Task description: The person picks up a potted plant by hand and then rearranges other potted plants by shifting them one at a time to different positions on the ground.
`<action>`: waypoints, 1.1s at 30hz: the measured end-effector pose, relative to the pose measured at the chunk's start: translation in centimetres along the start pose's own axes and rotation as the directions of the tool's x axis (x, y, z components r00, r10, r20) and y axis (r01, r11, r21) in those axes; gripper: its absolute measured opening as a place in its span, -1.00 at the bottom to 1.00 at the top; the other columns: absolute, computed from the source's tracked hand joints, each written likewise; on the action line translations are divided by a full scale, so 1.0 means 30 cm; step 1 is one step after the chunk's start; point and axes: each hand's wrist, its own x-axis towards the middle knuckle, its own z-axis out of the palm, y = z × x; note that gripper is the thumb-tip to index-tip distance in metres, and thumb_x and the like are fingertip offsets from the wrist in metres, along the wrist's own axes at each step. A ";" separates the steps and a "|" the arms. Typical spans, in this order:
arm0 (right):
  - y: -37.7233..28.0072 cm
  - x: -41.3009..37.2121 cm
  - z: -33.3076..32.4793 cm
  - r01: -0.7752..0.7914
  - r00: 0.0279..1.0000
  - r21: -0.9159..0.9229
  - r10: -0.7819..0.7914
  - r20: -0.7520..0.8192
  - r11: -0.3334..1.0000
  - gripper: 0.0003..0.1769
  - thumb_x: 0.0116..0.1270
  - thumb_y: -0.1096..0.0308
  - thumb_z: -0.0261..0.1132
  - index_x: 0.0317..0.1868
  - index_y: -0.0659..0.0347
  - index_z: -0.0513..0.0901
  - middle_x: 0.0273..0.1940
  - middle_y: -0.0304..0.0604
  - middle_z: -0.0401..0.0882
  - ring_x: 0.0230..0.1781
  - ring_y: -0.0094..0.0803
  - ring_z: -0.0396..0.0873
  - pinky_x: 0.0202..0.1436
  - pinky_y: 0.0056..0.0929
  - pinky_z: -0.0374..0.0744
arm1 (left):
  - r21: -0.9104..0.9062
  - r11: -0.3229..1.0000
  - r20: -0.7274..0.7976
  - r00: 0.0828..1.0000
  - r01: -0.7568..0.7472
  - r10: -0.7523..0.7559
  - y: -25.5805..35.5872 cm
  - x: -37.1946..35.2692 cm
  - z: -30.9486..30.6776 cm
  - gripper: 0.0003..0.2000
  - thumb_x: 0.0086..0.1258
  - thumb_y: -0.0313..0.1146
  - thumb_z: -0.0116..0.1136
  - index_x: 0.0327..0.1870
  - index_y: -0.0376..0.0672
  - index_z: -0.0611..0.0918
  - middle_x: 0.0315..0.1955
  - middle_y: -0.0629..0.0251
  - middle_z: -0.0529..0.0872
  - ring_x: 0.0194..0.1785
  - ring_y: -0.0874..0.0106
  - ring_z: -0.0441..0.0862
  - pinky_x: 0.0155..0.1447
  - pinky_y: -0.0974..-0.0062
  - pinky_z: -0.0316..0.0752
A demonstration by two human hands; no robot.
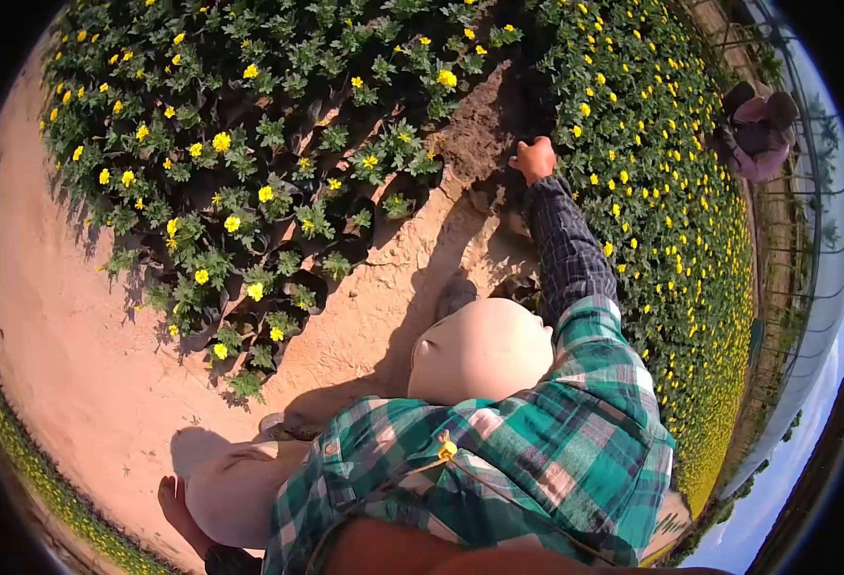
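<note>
My right hand [537, 160] reaches forward, low over the ground between two blocks of potted plants. Its fingers look curled together; what they hold, if anything, is too small to make out. Just left of it lies a heap of loose dark soil [479, 134]. Close on its right stands a dense block of yellow-flowered plants [652, 206]. Down at the lower left, my left hand [178, 513] is in shade beside my knee, partly hidden by the trouser leg, so its grip cannot be judged.
More yellow-flowered plants [221, 182] in dark pots fill the upper left. Bare tan earth [68, 287] runs along the left and between the blocks. Another person [759, 129] is by the far right edge of the flowers, near a greenhouse frame [813, 192].
</note>
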 end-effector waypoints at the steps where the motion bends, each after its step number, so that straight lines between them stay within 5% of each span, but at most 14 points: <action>1: 0.009 0.023 0.029 0.019 0.995 -0.054 -0.024 -0.098 0.998 -0.56 0.26 0.43 0.24 0.08 0.50 0.37 -0.20 0.10 0.59 -0.39 -0.24 0.71 -0.43 -0.39 0.69 | 0.023 0.997 0.018 0.998 -0.067 0.067 0.106 -0.014 0.027 -0.53 0.49 -0.07 -0.04 0.22 -0.27 0.38 0.13 0.17 0.49 0.20 0.27 0.44 0.25 0.32 0.39; 3: 0.131 0.194 0.115 0.118 0.941 -0.222 -0.180 -0.287 0.968 -0.44 0.23 0.36 0.34 0.09 0.50 0.29 -0.21 0.20 0.60 -0.39 -0.13 0.70 -0.43 -0.32 0.66 | 0.051 0.969 0.112 0.966 -0.241 0.234 0.296 -0.057 0.112 -0.57 0.48 -0.05 0.02 0.17 -0.20 0.44 0.05 0.26 0.52 0.10 0.44 0.48 0.19 0.46 0.37; 6: 0.036 0.169 0.106 0.029 0.885 -0.261 -0.146 -0.442 0.965 -0.44 0.19 0.25 0.37 0.01 0.48 0.35 -0.24 0.30 0.61 -0.21 0.07 0.66 -0.11 -0.13 0.61 | 0.079 0.938 0.181 0.930 -0.338 0.320 0.508 -0.146 0.290 -0.64 0.49 -0.11 0.02 0.09 -0.20 0.48 -0.05 0.32 0.54 -0.02 0.50 0.52 0.10 0.50 0.40; 10: -0.053 0.184 0.055 -0.035 0.918 -0.394 -0.126 -0.376 0.918 -0.57 0.29 0.25 0.21 0.00 0.44 0.38 -0.17 0.23 0.64 -0.16 0.04 0.65 -0.08 -0.14 0.61 | 0.227 0.836 0.443 0.818 -0.499 0.368 0.560 -0.236 0.511 -0.69 0.50 -0.16 0.02 0.03 -0.21 0.51 -0.14 0.23 0.58 -0.13 0.49 0.54 0.05 0.49 0.45; 12: -0.072 0.260 0.055 -0.167 0.893 -0.415 -0.041 -0.449 0.895 -0.61 0.26 0.28 0.26 0.02 0.35 0.52 -0.25 0.07 0.69 -0.19 -0.11 0.69 -0.14 -0.24 0.65 | 0.342 0.825 0.557 0.804 -0.450 0.208 0.561 -0.309 0.622 -0.77 0.50 -0.27 0.01 -0.01 -0.24 0.52 -0.29 0.25 0.61 -0.16 0.48 0.55 0.06 0.48 0.46; 15: -0.068 0.297 0.046 -0.128 0.955 -0.508 -0.033 -0.296 0.852 -0.82 0.23 0.38 0.24 -0.28 0.26 0.73 -0.19 0.08 0.70 -0.15 -0.13 0.69 -0.10 -0.25 0.66 | 0.335 0.733 0.812 0.576 -0.592 0.094 0.523 -0.325 0.753 -0.80 0.49 -0.39 0.00 0.01 -0.28 0.52 -0.14 0.26 0.59 -0.10 0.46 0.59 0.05 0.49 0.48; 18: -0.047 0.298 0.023 -0.095 0.974 -0.457 -0.013 -0.228 0.884 -0.72 0.24 0.36 0.12 -0.16 0.30 0.69 -0.10 0.15 0.65 -0.05 0.04 0.63 0.04 -0.12 0.59 | 0.422 0.746 0.790 0.613 -0.515 -0.024 0.432 -0.278 0.803 -0.80 0.44 -0.41 0.07 -0.01 -0.29 0.54 -0.18 0.27 0.60 -0.18 0.43 0.62 -0.05 0.49 0.52; 19: -0.023 0.302 0.019 -0.044 0.975 -0.493 -0.070 -0.210 0.869 -0.72 0.23 0.37 0.12 -0.17 0.30 0.69 -0.11 0.16 0.65 -0.03 0.05 0.61 0.05 -0.11 0.58 | 0.419 0.746 0.791 0.612 -0.518 -0.020 0.430 -0.264 0.799 -0.80 0.44 -0.41 0.07 -0.01 -0.29 0.54 -0.18 0.27 0.60 -0.18 0.43 0.62 -0.05 0.49 0.52; 21: 0.009 0.280 0.000 0.080 0.962 -0.539 -0.207 -0.180 0.838 -0.73 0.17 0.42 0.12 -0.17 0.29 0.66 -0.13 0.19 0.63 -0.03 0.08 0.59 0.06 -0.11 0.55 | 0.509 0.375 0.829 0.558 -0.775 0.028 0.423 -0.233 0.777 -0.81 0.40 -0.42 0.10 -0.05 -0.29 0.56 -0.21 0.21 0.61 -0.22 0.41 0.62 -0.11 0.48 0.52; 25: 0.046 0.156 -0.071 0.572 0.769 -0.425 -0.640 -0.021 0.701 -0.79 0.16 0.45 0.24 -0.16 0.23 0.58 -0.29 0.07 0.59 -0.21 0.06 0.57 -0.16 -0.11 0.54 | 0.575 0.437 0.764 0.645 -0.691 0.014 0.383 -0.143 0.714 -0.81 0.37 -0.44 0.10 -0.06 -0.30 0.56 -0.21 0.16 0.61 -0.24 0.40 0.61 -0.14 0.46 0.52; 29: -0.052 0.064 -0.085 0.747 0.664 -0.214 -0.697 0.271 0.629 -0.70 0.13 0.58 0.16 -0.10 0.18 0.60 -0.26 0.03 0.59 -0.20 0.01 0.56 -0.11 -0.17 0.54 | 0.592 0.451 0.759 0.651 -0.668 -0.031 0.369 -0.102 0.721 -0.80 0.36 -0.43 0.12 -0.06 -0.30 0.56 -0.26 0.17 0.62 -0.25 0.40 0.61 -0.13 0.46 0.51; 30: -0.053 0.060 -0.075 0.822 0.561 -0.351 -0.743 0.364 0.448 -0.65 0.06 0.62 0.15 -0.10 0.19 0.61 -0.27 0.00 0.58 -0.16 -0.01 0.55 -0.07 -0.17 0.54 | 0.612 0.450 0.749 0.659 -0.651 -0.066 0.366 -0.093 0.716 -0.79 0.35 -0.43 0.12 -0.05 -0.30 0.55 -0.29 0.17 0.62 -0.25 0.40 0.60 -0.13 0.46 0.51; 32: -0.102 0.012 -0.053 0.933 0.360 -0.187 -0.808 0.466 0.308 -0.64 -0.03 0.64 0.15 -0.15 0.29 0.59 -0.19 0.03 0.54 -0.05 -0.04 0.52 0.00 -0.18 0.53 | 0.627 0.450 0.743 0.662 -0.636 -0.100 0.376 -0.101 0.730 -0.79 0.35 -0.43 0.12 -0.05 -0.29 0.55 -0.31 0.18 0.62 -0.25 0.41 0.60 -0.13 0.46 0.50; 33: -0.053 0.025 0.022 0.905 0.423 -0.197 -0.762 0.490 0.376 -0.69 -0.04 0.62 0.16 -0.20 0.29 0.58 -0.18 0.01 0.54 -0.03 -0.06 0.51 0.00 -0.20 0.54 | 0.653 0.427 0.724 0.680 -0.625 -0.112 0.393 -0.121 0.741 -0.79 0.34 -0.42 0.13 -0.05 -0.29 0.55 -0.33 0.18 0.62 -0.26 0.41 0.60 -0.14 0.47 0.50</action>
